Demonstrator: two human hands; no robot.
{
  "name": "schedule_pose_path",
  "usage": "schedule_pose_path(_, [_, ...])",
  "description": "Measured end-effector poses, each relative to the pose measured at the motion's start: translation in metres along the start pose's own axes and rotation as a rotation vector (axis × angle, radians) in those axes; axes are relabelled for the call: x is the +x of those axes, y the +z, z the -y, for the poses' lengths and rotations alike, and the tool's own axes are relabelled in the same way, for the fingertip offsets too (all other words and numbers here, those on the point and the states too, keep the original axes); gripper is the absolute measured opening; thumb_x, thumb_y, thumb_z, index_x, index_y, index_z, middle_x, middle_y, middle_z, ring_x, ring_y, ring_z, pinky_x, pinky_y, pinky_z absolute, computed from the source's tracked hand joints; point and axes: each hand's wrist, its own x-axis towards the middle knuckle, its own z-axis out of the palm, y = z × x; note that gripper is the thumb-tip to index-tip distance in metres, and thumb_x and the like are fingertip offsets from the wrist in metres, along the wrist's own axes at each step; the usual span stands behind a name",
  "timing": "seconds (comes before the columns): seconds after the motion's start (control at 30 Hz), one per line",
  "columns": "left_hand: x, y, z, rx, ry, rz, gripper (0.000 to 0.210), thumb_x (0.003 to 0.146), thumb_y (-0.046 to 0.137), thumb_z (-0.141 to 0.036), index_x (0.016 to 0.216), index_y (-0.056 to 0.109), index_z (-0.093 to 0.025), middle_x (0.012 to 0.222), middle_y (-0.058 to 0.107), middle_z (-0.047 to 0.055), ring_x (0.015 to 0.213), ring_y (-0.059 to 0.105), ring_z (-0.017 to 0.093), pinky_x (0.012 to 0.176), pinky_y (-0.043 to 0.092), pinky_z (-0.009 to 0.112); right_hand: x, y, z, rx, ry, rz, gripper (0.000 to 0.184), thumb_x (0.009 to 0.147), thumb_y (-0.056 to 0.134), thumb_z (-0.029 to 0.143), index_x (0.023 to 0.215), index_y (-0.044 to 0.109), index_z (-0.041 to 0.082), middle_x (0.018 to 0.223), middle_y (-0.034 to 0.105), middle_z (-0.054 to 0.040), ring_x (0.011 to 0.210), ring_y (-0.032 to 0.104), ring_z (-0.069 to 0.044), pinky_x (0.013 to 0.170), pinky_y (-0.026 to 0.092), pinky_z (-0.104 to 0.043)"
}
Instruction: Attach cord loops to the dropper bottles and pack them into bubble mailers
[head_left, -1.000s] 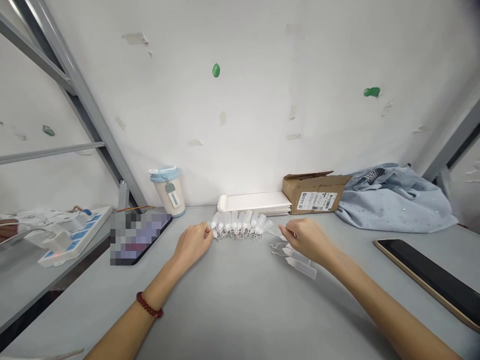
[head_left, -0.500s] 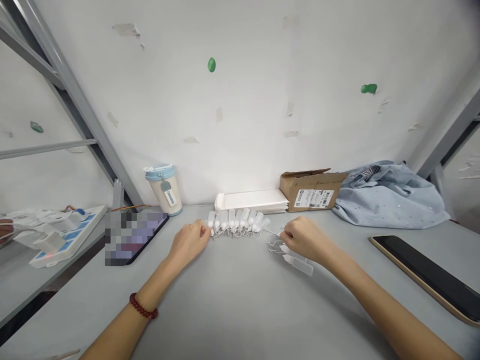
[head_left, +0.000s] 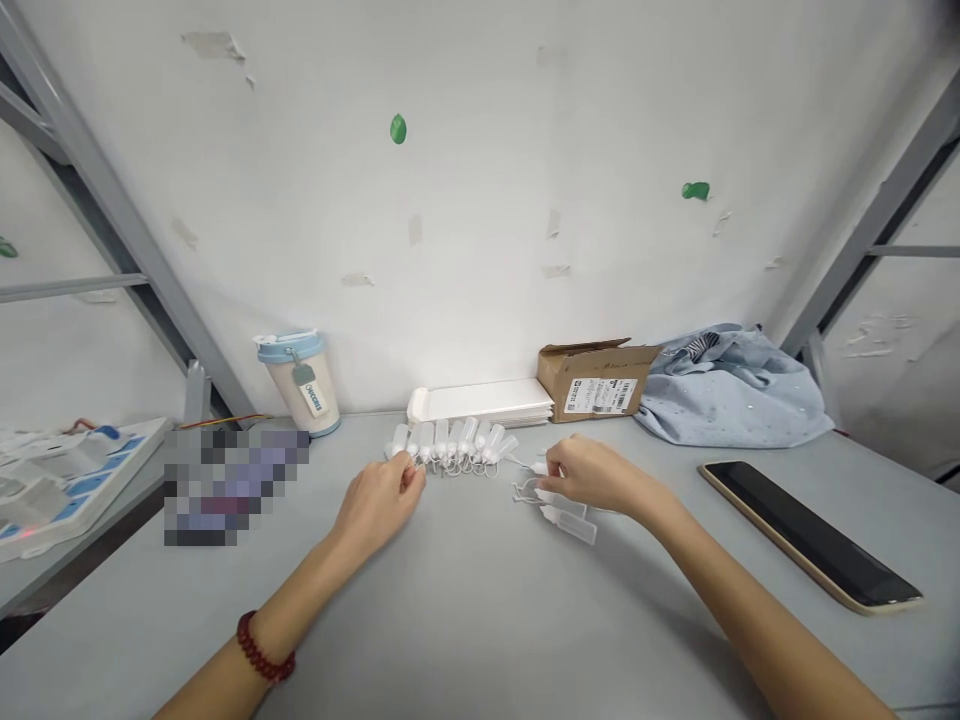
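Several small translucent plastic bottles (head_left: 454, 438) with white nozzle tips and thin white cords lie side by side in a row. My left hand (head_left: 381, 498) rests on the table in front of the row's left end, its fingers curled in; whatever it may hold is hidden. To the right of the row, my right hand (head_left: 596, 472) is closed around a small bottle, whose white tip (head_left: 538, 468) sticks out to the left. Just below that hand lie two more loose bottles; the nearer bottle (head_left: 571, 524) points its tip to the left.
Behind the row are a stack of white cards or envelopes (head_left: 480, 400), a cardboard box (head_left: 555, 385) and blue cloth (head_left: 735, 400). A tumbler (head_left: 300, 385), a blurred-out phone (head_left: 240, 490) and a power strip (head_left: 82, 495) stand left. Another phone (head_left: 806, 530) lies right.
The camera view has shifted, moving the scene leftward. My left hand has come off the row's left end, slightly toward me. My right hand has turned, and a bottle tip now shows at its fingers.
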Motion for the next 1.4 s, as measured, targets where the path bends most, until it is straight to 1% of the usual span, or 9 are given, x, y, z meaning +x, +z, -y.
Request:
schedule_pose_path(0.13, [-0.002,0.005,-0.004,-0.025,0.021,0.009,0.028,0.084,0.034,-0.033,0.059,0.026,-0.022,0.049,0.040,-0.004,0.046,0.038,0.014,0.049,0.022,0.024,0.001,0.000,-0.004,0.015,0.015,0.090,0.021,0.076,0.057,0.032,0.061,0.059,0.017,0.063,0.059,-0.0031,0.053,0.050,-0.012,0.046,0.026,-0.022])
schedule_pose_path(0.3, [-0.003,0.006,-0.005,-0.040,0.022,0.016,0.028,0.083,0.035,-0.032,0.059,0.024,-0.022,0.048,0.036,-0.005,0.046,0.037,0.014,0.049,0.021,0.025,0.000,0.003,-0.004,0.058,0.001,0.238,0.020,0.070,0.061,0.027,0.053,0.056,0.017,0.043,0.050,0.0017,0.040,0.045,-0.010,0.042,0.025,-0.021])
schedule_pose_path(0.5, [-0.006,0.007,-0.012,-0.215,0.054,0.036,0.029,0.082,0.038,-0.037,0.058,0.030,-0.022,0.050,0.039,-0.005,0.048,0.039,0.013,0.050,0.026,0.025,0.001,0.009,0.008,0.106,-0.086,0.018,0.011,0.071,0.058,0.023,0.062,0.055,0.017,0.058,0.051,0.0010,0.051,0.044,-0.011,0.045,0.023,-0.022])
schedule_pose_path(0.6, [-0.008,0.008,-0.018,-0.538,0.031,0.175,0.028,0.081,0.042,-0.042,0.064,0.041,-0.021,0.055,0.045,-0.004,0.050,0.044,0.013,0.050,0.033,0.024,0.001,0.013,0.017,0.156,-0.170,-0.083,0.012,0.078,0.054,0.028,0.074,0.055,0.018,0.063,0.051,0.0025,0.054,0.042,-0.010,0.048,0.026,-0.021])
schedule_pose_path(0.73, [-0.009,0.005,-0.022,-0.839,-0.008,0.371,0.029,0.078,0.053,-0.043,0.092,0.053,-0.018,0.065,0.050,-0.004,0.056,0.049,0.012,0.053,0.040,0.023,-0.001,0.019,0.028,0.185,-0.279,-0.166,0.008,0.080,0.055,0.025,0.078,0.054,0.017,0.076,0.053,0.0010,0.061,0.045,-0.010,0.056,0.031,-0.021])
schedule_pose_path(0.83, [-0.009,0.001,-0.023,-0.925,-0.011,0.374,0.036,0.077,0.055,-0.043,0.103,0.055,-0.017,0.071,0.053,-0.002,0.060,0.050,0.012,0.055,0.042,0.023,-0.003,0.025,0.033,0.167,-0.346,-0.195,0.006,0.078,0.057,0.022,0.081,0.054,0.017,0.084,0.053,-0.0013,0.061,0.046,-0.010,0.055,0.032,-0.021])
schedule_pose_path(1.03, [-0.008,-0.002,-0.021,-1.010,-0.024,0.292,0.028,0.077,0.057,-0.041,0.085,0.062,-0.016,0.068,0.055,-0.001,0.056,0.049,0.010,0.054,0.042,0.023,-0.003,0.038,0.036,0.014,-0.456,-0.334,0.008,0.080,0.054,0.025,0.080,0.054,0.017,0.075,0.052,-0.0010,0.049,0.039,-0.010,0.048,0.025,-0.022])
schedule_pose_path(1.27, [-0.008,0.003,-0.015,-1.047,-0.043,0.322,0.029,0.074,0.061,-0.039,0.091,0.067,-0.016,0.068,0.059,0.001,0.057,0.052,0.012,0.059,0.044,0.026,-0.003,0.040,0.038,-0.040,-0.458,-0.347,0.007,0.082,0.050,0.025,0.080,0.051,0.018,0.068,0.056,-0.0008,0.051,0.046,-0.012,0.048,0.023,-0.023])
schedule_pose_path(1.4, [-0.009,0.002,-0.017,-1.070,-0.054,0.340,0.027,0.071,0.063,-0.038,0.084,0.067,-0.016,0.068,0.063,0.002,0.059,0.054,0.013,0.061,0.044,0.027,-0.004,0.042,0.038,-0.038,-0.485,-0.358,0.009,0.086,0.045,0.025,0.082,0.049,0.018,0.065,0.057,-0.0012,0.051,0.050,-0.014,0.049,0.024,-0.024])
